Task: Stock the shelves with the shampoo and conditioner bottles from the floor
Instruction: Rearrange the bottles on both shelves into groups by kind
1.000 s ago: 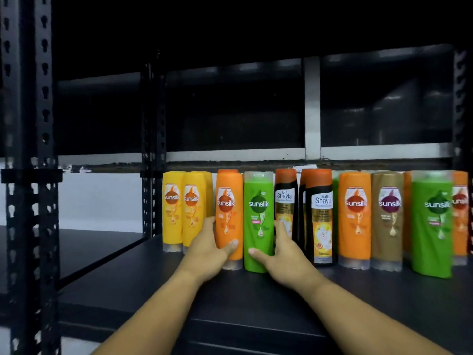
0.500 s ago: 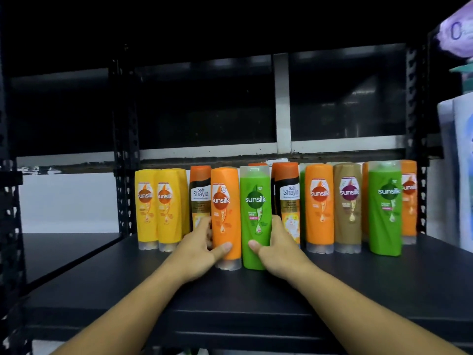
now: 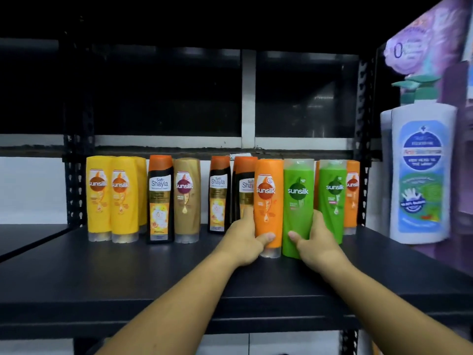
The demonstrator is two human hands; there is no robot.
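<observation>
A row of bottles (image 3: 184, 201) already stands on the shelf (image 3: 128, 272). The left hand (image 3: 245, 237) grips an orange Sunsilk bottle (image 3: 268, 201) and the right hand (image 3: 316, 243) a green Sunsilk bottle (image 3: 298, 201), side by side at the row's front. The floor is out of view, so the remaining stock cannot be judged.

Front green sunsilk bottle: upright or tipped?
Upright. The front green bottle has vertical sides and a level label, matching the front orange bottle beside it.

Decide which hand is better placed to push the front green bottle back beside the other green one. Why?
Right. The right hand grips the front green bottle, beside the rear green bottle; the left hand holds the front orange bottle.
</observation>
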